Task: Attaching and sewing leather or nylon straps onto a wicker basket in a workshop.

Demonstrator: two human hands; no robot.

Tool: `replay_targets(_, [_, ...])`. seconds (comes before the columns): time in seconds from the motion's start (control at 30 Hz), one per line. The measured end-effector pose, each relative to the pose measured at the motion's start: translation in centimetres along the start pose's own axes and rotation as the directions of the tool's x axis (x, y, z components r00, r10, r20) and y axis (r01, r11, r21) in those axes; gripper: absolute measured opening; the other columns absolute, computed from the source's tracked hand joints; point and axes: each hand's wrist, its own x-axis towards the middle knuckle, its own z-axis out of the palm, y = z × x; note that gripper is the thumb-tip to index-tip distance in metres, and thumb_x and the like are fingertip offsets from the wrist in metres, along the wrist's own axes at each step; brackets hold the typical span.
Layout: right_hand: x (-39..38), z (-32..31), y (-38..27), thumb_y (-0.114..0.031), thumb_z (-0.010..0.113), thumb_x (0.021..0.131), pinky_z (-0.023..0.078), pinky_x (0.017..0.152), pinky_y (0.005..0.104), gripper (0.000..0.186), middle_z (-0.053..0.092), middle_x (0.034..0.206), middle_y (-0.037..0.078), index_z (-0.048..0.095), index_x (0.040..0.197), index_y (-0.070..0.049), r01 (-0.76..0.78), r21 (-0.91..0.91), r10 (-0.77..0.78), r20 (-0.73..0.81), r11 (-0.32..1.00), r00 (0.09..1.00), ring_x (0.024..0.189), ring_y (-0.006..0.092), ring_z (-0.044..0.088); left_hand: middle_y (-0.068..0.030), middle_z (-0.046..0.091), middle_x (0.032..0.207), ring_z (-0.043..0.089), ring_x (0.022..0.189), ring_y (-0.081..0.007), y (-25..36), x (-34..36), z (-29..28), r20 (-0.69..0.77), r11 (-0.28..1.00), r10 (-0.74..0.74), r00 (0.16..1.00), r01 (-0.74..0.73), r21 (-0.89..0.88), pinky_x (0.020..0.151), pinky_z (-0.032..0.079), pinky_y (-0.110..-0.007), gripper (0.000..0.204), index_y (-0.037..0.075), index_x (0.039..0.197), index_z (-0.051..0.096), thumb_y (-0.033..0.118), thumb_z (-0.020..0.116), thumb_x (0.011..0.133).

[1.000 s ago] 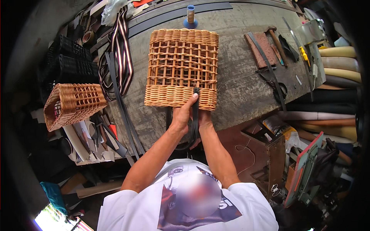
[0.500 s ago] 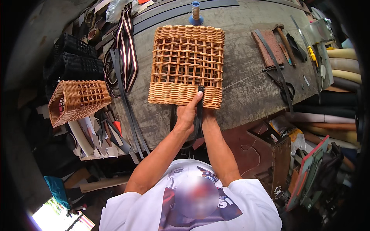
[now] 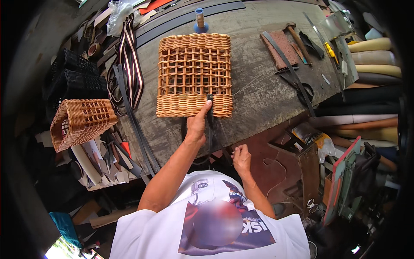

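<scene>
A light-brown wicker basket [image 3: 181, 105] with an open lattice side lies on the worktable. My left hand [image 3: 197, 125] grips its near edge, the thumb pressing a black strap [image 3: 210, 116] against the woven band; the other fingers are hidden beneath. The strap hangs down past the table edge. My right hand [image 3: 242, 159] is off the basket, closed, in front of my shirt near the table edge. A faint thin line runs from the basket's edge toward it; what its fingers hold is too small to make out. A pale thread stretches right from the basket across the table.
A thread spool [image 3: 200, 20] stands behind the basket. Scissors [image 3: 302, 90], a hammer [image 3: 299, 43], a reddish block [image 3: 279, 49] and a yellow-handled screwdriver [image 3: 331, 52] lie right. Striped straps [image 3: 131, 64] and a second wicker basket [image 3: 84, 123] are left; rolled material [image 3: 373, 58] is stacked far right.
My right hand has come out from under the basket and moved down and right, toward my body. The left thumb stays on the strap. The view has shifted slightly.
</scene>
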Motion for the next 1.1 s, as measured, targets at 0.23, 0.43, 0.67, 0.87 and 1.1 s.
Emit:
replay_targets(0.23, [-3.4, -9.5, 16.2, -0.006, 0.042, 0.093, 0.049, 0.037, 0.0287, 0.008, 0.057, 0.080, 0.013, 0.044, 0.098, -0.001, -0.506, 0.148, 0.527, -0.211, 0.850, 0.823, 0.052, 0.0232, 0.065, -0.0061, 0.063, 0.110, 0.060, 0.097, -0.0156, -0.8, 1.0, -0.7, 0.010, 0.999, -0.021, 1.000, 0.021, -0.044, 0.087, 0.047, -0.030, 0.052, 0.000, 0.120, 0.057, 0.031, 0.075, 0.082])
replay_targets(0.43, [-6.0, -22.2, 33.3, -0.015, 0.048, 0.094, 0.045, 0.037, 0.0346, 0.012, 0.063, 0.079, 0.016, 0.049, 0.096, -0.004, -0.537, 0.135, 0.506, -0.577, 0.833, 0.641, 0.048, 0.0273, 0.062, -0.0012, 0.066, 0.082, 0.065, 0.070, -0.0131, -0.4, 1.1, 1.0, 0.142, 0.990, -0.099, 0.985, 0.112, -0.087, 0.061, 0.052, -0.026, 0.044, 0.005, 0.106, 0.062, 0.038, 0.076, 0.080])
replay_targets(0.67, [7.6, -17.3, 1.0, -0.010, 0.050, 0.095, 0.050, 0.057, 0.0379, 0.011, 0.062, 0.078, 0.015, 0.052, 0.102, -0.001, 0.154, -0.291, -0.293, -0.526, 0.944, 0.799, 0.058, 0.0260, 0.064, -0.0027, 0.068, 0.086, 0.065, 0.066, -0.0132, -0.3, 0.0, 0.0, 0.063, 0.989, -0.048, 0.997, 0.056, -0.135, 0.056, 0.051, -0.025, 0.043, 0.006, 0.107, 0.062, 0.034, 0.077, 0.079])
replay_targets(0.87, [11.3, -10.8, -10.4, -0.004, 0.050, 0.092, 0.049, 0.067, 0.0400, 0.010, 0.061, 0.087, 0.019, 0.057, 0.097, 0.002, 0.561, -0.382, -0.607, -0.001, 0.735, 0.795, 0.077, 0.0335, 0.062, -0.0046, 0.066, 0.082, 0.065, 0.066, -0.0148, 0.0, -0.4, 0.2, 0.065, 0.993, -0.019, 0.998, 0.026, -0.112, 0.054, 0.050, -0.027, 0.039, 0.004, 0.106, 0.061, 0.032, 0.075, 0.082])
replay_targets(1.1, [4.9, -5.9, -15.9, -0.001, 0.052, 0.091, 0.048, 0.072, 0.0369, 0.006, 0.058, 0.093, 0.018, 0.054, 0.096, 0.002, 0.661, -0.103, -0.581, 0.390, 0.743, 0.714, 0.080, 0.0337, 0.059, -0.0043, 0.068, 0.087, 0.067, 0.072, -0.0132, -0.4, 0.0, 0.2, 0.058, 0.983, 0.075, 0.996, -0.064, -0.173, 0.059, 0.053, -0.025, 0.034, 0.003, 0.107, 0.061, 0.026, 0.073, 0.085])
